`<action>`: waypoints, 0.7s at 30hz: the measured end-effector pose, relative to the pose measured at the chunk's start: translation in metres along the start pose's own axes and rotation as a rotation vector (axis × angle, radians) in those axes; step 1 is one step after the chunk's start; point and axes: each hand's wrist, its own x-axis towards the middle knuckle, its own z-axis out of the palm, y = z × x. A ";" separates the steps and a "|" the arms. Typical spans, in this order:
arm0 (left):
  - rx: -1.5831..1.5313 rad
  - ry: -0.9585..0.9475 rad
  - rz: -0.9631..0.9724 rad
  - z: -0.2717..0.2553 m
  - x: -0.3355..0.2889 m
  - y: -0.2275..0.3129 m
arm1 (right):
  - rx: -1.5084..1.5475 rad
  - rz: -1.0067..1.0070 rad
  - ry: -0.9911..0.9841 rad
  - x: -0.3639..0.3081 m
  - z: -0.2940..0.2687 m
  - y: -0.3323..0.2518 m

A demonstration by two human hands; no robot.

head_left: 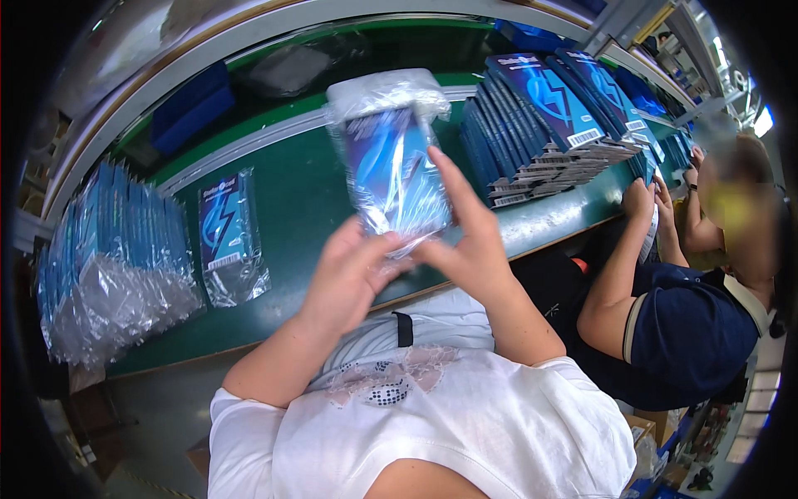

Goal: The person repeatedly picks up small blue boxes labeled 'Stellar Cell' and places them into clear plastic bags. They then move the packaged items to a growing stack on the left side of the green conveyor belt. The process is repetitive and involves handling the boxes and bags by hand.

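A flat blue box point(391, 170) in a shiny clear plastic bag is tilted up in front of me, over the green table. My left hand point(345, 270) is closed on the bag's lower end, thumb on top. At the lower right edge, my right hand point(470, 233) grips the same bag, with a finger stretched along the box's side. Motion blurs the fingertips a little. Just behind the box lies a pile of clear plastic bags point(389, 87). Left of my hands, another bagged blue box point(229, 224) lies flat on the table.
On the far left stands a row of bagged blue boxes point(116, 258). Stacks of unbagged blue boxes point(532, 125) lean at the right on the green table point(299, 183). A blue bin point(193, 108) is behind. Two co-workers sit to the right, one in a dark blue shirt point(690, 333).
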 end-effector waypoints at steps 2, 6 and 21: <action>0.047 -0.156 -0.060 -0.002 -0.010 -0.007 | -0.040 -0.247 0.209 0.000 0.000 0.001; 0.095 -0.169 -0.304 -0.014 -0.012 0.005 | 0.078 -0.388 0.216 -0.009 0.004 -0.022; 1.831 0.959 0.269 -0.111 -0.021 0.095 | 0.272 -0.144 -0.431 -0.014 0.039 -0.012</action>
